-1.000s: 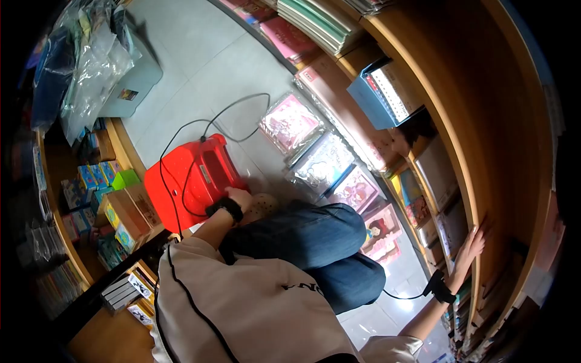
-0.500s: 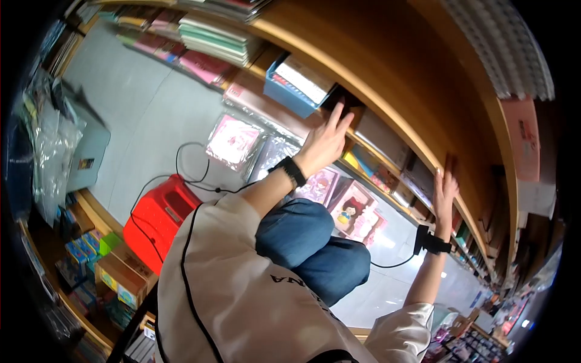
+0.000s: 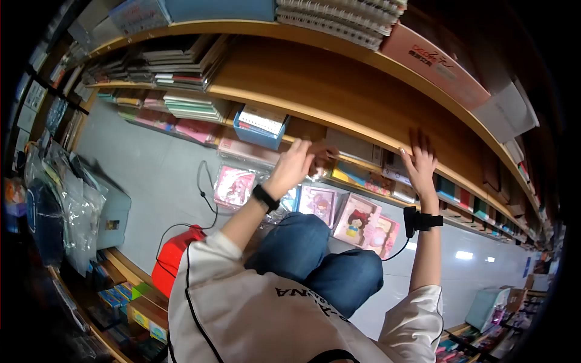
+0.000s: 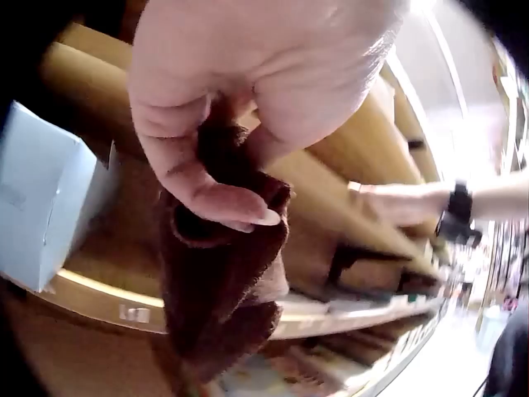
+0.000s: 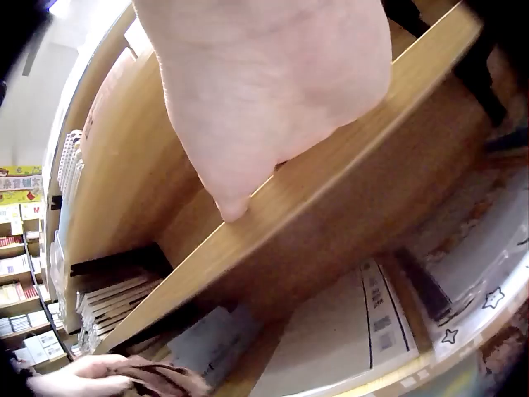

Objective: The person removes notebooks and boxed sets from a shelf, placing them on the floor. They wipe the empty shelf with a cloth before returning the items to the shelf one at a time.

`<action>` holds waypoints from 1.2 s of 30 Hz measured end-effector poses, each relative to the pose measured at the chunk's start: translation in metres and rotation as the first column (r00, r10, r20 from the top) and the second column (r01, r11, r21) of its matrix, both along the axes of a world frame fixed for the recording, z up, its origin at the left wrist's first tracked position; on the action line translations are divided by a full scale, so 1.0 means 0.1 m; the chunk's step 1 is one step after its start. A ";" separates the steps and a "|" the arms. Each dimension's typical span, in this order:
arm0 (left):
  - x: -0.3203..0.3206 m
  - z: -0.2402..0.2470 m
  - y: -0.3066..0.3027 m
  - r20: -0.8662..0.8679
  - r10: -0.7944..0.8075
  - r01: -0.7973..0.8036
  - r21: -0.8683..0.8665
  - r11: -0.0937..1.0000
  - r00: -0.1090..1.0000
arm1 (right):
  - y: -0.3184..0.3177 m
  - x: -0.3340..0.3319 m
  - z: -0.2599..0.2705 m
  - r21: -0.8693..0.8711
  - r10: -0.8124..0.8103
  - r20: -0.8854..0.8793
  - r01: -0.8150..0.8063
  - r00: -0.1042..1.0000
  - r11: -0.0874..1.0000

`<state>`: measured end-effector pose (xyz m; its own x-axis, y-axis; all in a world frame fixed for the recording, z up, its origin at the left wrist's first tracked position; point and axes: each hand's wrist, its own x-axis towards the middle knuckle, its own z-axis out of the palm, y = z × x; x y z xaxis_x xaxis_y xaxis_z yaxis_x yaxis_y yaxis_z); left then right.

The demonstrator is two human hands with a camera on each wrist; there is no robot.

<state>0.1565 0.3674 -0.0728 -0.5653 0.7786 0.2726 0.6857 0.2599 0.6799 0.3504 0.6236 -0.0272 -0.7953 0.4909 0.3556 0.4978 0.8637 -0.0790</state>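
Observation:
My left hand [image 3: 290,166] is in front of the lower shelf, right of a blue box [image 3: 259,128]. Its curled fingers grip a dark brown cloth [image 4: 223,289], which hangs down in folds in the left wrist view. Part of the same cloth [image 5: 161,376] shows at the bottom of the right wrist view. Farther right, my right hand [image 3: 422,160] rests with spread fingers on the front edge of a wooden shelf board [image 3: 339,109]. From the right wrist camera, the palm side lies over that edge, with most fingers hidden behind it.
Packaged pink and purple boxes [image 3: 357,224] lie on the floor before my knees. A red plastic item [image 3: 169,263] with a black cable stands to the left. Spiral notebooks [image 3: 339,27] and a pink box [image 3: 433,63] sit on the higher shelf. A grey bin [image 3: 112,212] with plastic bags is far left.
My left hand went from the red plastic item up to the shelf beside the blue box, and now holds the brown cloth in front of it. My right hand stays on the shelf edge.

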 end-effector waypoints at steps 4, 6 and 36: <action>0.00 0.49 -0.24 0.147 0.045 -0.077 0.219 0.973 0.988 | -0.02 0.01 -0.02 0.039 -0.003 -0.008 0.003 1.000 0.999; -0.20 0.82 -0.29 -0.014 0.179 -0.166 0.308 0.937 0.984 | -0.02 0.02 -0.03 0.030 0.000 -0.019 0.000 1.000 1.000; -1.70 0.46 -0.17 -0.741 0.133 -0.253 -0.052 0.966 0.658 | -0.03 0.00 -0.16 0.031 0.005 -0.253 0.003 0.967 1.000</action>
